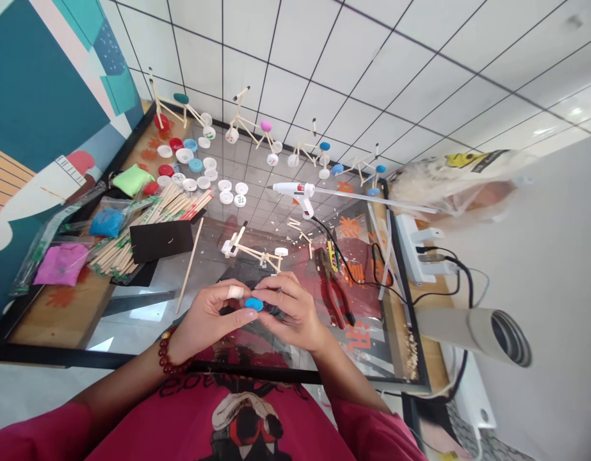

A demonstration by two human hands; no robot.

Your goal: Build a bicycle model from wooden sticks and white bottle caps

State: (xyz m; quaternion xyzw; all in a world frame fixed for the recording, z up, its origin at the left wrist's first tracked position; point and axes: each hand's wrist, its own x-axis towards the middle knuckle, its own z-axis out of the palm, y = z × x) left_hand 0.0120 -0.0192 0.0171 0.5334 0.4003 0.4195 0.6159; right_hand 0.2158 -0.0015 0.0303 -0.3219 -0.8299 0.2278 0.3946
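A small oval of blue modelling clay [253,305] is pinched between the fingers of both hands, close to the table's front edge. My left hand [206,317], with a plaster on one finger and a beaded bracelet at the wrist, grips it from the left. From the other side, the curled fingers of my right hand [292,314] press on it; part of their grip is hidden. Just beyond my hands stands a small stick-built bicycle model [257,253] with bottle-cap wheels, without a coloured seat.
Several finished stick bicycles [242,121] line the back edge. Bottle caps [195,165], wooden sticks [117,256], black card [161,241] and bagged pink clay [62,264] lie left. A white glue gun [295,191], its cord and red-handled pliers [334,291] lie right, near a power strip [413,250].
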